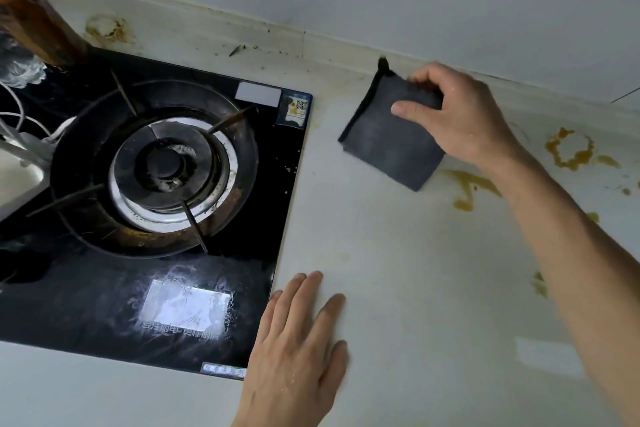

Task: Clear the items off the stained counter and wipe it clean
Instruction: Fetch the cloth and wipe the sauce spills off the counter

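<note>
Cloth (pixel 391 142), dark grey, folded square, lies on the pale counter (pixel 398 270) near the back wall, right of the gas hob (pixel 149 184). Right hand (pixel 460 114) grips its far right edge, thumb on top, fingers curled over the back corner. Left hand (pixel 298 347) rests flat on the counter beside the hob's front right corner, fingers straight, holding nothing. Yellow-brown stains (pixel 571 149) to the right of the cloth, partly under the right forearm. Rust-coloured ring stain (pixel 107 28) behind the hob.
</note>
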Motion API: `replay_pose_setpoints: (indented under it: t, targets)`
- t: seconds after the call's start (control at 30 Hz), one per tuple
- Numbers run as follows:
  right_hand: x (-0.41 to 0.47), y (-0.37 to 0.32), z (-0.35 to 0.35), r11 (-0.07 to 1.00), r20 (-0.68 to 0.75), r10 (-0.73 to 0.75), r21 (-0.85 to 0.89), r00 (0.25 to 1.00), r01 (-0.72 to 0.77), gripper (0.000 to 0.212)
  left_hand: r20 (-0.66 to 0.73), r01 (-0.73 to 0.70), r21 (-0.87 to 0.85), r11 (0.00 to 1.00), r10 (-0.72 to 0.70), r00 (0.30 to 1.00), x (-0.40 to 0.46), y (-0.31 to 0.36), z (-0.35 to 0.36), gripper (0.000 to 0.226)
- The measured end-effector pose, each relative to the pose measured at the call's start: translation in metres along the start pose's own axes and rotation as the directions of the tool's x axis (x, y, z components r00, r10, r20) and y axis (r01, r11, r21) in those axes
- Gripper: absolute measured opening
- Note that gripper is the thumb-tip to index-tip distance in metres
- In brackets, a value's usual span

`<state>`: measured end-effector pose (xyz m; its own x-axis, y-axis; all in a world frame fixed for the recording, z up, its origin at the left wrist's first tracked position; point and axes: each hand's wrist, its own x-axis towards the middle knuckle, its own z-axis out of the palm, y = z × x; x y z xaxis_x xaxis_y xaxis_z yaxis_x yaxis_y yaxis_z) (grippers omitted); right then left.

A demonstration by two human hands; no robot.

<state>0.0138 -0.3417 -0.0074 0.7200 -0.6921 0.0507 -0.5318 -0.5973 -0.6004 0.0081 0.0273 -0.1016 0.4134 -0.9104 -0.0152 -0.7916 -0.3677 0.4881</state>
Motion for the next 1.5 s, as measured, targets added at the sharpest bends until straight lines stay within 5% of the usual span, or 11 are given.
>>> replay_pose_setpoints:
  t: [0.1, 0.2, 0.37, 0.5, 0.67, 1.07, 1.27, 1.5]
  targets:
    - [-0.013, -0.018, -0.003, 0.953, -0.078, -0.295, -0.097, 0.952, 0.287, 0.028, -0.007, -0.004, 0.003, 1.000, 0.004, 1.000, 0.000, 0.000, 0.000, 0.052]
    - [-0.040, -0.021, 0.019, 0.892, -0.005, -0.410, -0.212, 0.912, 0.400, 0.025, -0.011, -0.008, 0.001, 1.000, 0.008, 1.000, 0.001, 0.000, -0.001, 0.054]
    - [-0.095, -0.001, 0.057, 0.909, 0.337, -0.250, -0.241, 0.908, 0.340, 0.046, 0.002, -0.008, 0.016, 1.000, 0.008, 1.000, 0.002, 0.000, -0.003, 0.054]
    - [-0.077, 0.000, 0.066, 0.926, 0.151, -0.265, -0.234, 0.952, 0.295, 0.044, 0.007, -0.016, 0.053, 0.998, 0.016, 1.000, 0.002, 0.002, -0.004, 0.058]
    - [-0.081, -0.008, 0.111, 0.835, 0.345, -0.118, -0.474, 0.931, 0.281, 0.066, 0.069, -0.018, 0.091, 0.996, 0.012, 0.998, 0.007, 0.004, -0.003, 0.075]
    - [0.023, 0.000, 0.124, 0.875, 0.237, -0.065, -0.454, 0.969, 0.170, 0.067, 0.064, 0.002, 0.143, 0.990, -0.011, 0.998, 0.022, 0.007, 0.005, 0.077]
    - [-0.011, 0.031, 0.092, 0.871, 0.071, 0.165, -0.479, 0.984, -0.112, 0.067, 0.048, -0.002, 0.124, 0.992, -0.004, 0.999, 0.021, 0.003, 0.009, 0.077]
    - [-0.002, -0.016, 0.121, 0.882, 0.256, -0.021, -0.451, 0.967, 0.138, 0.065, 0.059, 0.008, 0.117, 0.993, -0.015, 0.998, 0.022, 0.003, 0.009, 0.076]
